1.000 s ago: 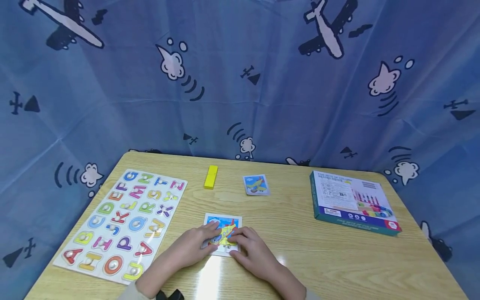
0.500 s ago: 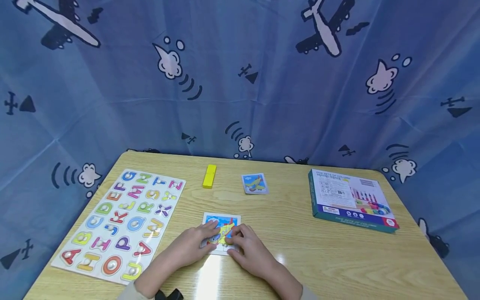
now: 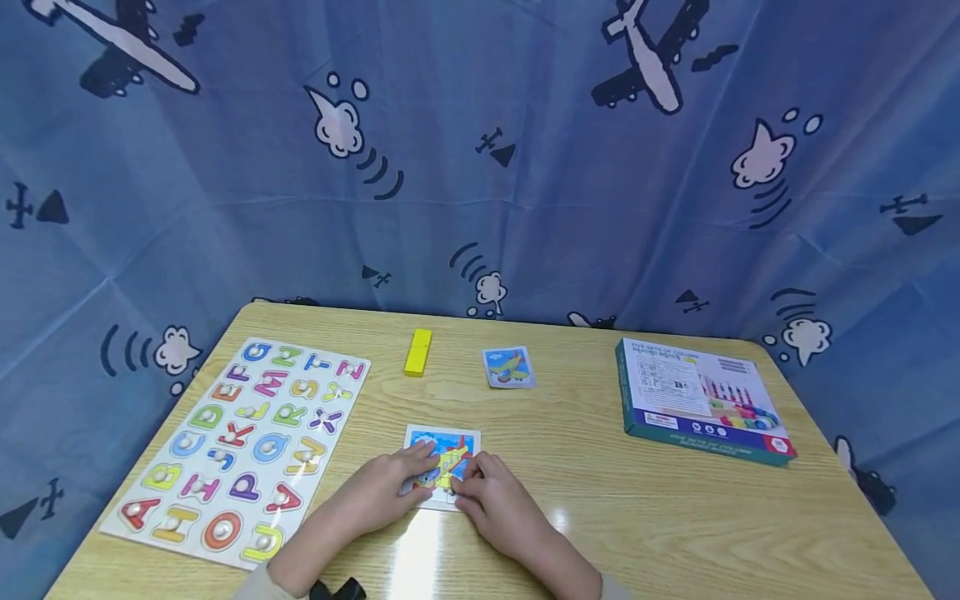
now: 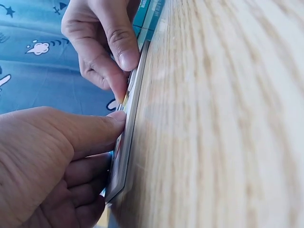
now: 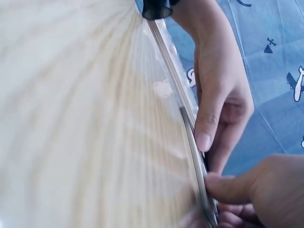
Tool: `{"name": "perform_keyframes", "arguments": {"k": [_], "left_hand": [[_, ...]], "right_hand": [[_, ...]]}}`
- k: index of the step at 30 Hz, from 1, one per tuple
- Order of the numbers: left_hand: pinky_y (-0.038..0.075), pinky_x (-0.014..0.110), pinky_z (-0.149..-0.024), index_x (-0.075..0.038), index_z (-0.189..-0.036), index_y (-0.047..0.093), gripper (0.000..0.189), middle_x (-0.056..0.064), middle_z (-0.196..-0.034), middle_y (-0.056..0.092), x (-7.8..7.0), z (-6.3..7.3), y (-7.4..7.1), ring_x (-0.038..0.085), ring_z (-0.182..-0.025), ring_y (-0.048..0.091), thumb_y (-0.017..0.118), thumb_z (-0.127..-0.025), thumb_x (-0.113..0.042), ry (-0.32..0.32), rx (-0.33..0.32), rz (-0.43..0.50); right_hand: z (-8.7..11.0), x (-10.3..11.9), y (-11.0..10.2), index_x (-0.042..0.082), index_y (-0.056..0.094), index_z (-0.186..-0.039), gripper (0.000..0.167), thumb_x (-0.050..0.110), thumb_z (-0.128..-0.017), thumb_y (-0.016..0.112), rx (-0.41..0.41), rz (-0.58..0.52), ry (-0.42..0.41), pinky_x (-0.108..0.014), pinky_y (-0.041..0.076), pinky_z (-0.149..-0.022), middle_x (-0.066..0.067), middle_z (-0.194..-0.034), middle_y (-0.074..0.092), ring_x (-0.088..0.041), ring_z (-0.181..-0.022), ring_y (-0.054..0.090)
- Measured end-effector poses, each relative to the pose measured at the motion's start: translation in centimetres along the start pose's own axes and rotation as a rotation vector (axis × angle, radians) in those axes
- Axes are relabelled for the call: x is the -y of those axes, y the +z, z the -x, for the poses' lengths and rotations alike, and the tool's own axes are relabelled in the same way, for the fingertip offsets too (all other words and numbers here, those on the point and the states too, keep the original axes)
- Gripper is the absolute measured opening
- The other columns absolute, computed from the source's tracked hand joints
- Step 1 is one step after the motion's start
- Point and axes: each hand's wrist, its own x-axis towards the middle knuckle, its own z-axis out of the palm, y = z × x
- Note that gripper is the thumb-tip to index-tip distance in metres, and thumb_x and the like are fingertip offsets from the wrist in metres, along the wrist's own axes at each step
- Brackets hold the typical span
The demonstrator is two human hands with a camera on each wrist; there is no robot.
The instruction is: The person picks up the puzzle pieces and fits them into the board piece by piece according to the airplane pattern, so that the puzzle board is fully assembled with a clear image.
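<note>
A small square jigsaw puzzle with a white border and a yellow airplane on blue lies flat on the table. My left hand rests on its left side, fingers stretched over the picture, thumb near the lower border. From the right, my right hand touches the puzzle with bent fingers, index fingertip on the yellow part and thumb near the border. Whether it pinches a loose piece is hidden. The right wrist view shows both hands close together over the thin board's edge. A matching airplane picture card lies behind.
On the left lies a white alphabet peg board with colored knobbed letters. A yellow block stands near the table's back. To the right is a flat teaching-toy box. A blue airplane-print curtain hangs behind the table.
The right fingertips have shifted slightly over the puzzle, with index finger and thumb drawn closer together. My left hand stays in place. The whole head view has shifted a little.
</note>
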Motion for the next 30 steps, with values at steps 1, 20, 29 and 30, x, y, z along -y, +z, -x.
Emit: {"name": "perform_keyframes", "arguments": {"k": [1,20,29,30], "left_hand": [[0.041,0.046,-0.105,-0.01,-0.132,0.058,0.045,0.009,-0.145,0.046,0.0,0.0,0.0,0.027,-0.133,0.044,0.063,-0.091,-0.029,0.002,0.001,-0.001],[0.042,0.045,-0.105,-0.008,-0.131,0.059,0.044,0.01,-0.144,0.046,-0.1,0.3,-0.2,0.027,-0.133,0.044,0.064,-0.091,-0.027,0.007,-0.001,0.004],[0.042,0.045,-0.104,-0.009,-0.13,0.059,0.045,0.01,-0.144,0.047,-0.3,0.2,0.0,0.028,-0.133,0.045,0.064,-0.091,-0.029,0.009,-0.02,-0.018],[0.042,0.045,-0.104,-0.009,-0.131,0.059,0.045,0.01,-0.144,0.047,-0.3,0.2,0.0,0.028,-0.133,0.045,0.064,-0.091,-0.029,0.009,-0.019,-0.021]], "right_hand": [[0.0,0.1,0.0,0.006,0.072,-0.109,0.025,0.017,-0.087,0.068,-0.009,-0.001,0.016,-0.016,0.045,-0.069,0.005,-0.097,0.054,-0.006,-0.085,0.044],[-1.0,1.5,-0.1,0.008,0.078,-0.093,0.014,0.012,-0.079,0.075,-0.026,-0.04,0.156,-0.015,0.041,-0.061,0.006,-0.084,0.053,-0.006,-0.074,0.041],[-1.1,1.3,-0.3,0.008,0.078,-0.09,0.013,0.01,-0.077,0.077,-0.052,-0.079,0.2,-0.015,0.043,-0.06,0.004,-0.085,0.056,-0.005,-0.073,0.045],[-1.0,1.1,-0.3,0.008,0.078,-0.09,0.013,0.01,-0.077,0.077,-0.055,-0.092,0.203,-0.015,0.043,-0.06,0.004,-0.085,0.056,-0.005,-0.074,0.046]]}}
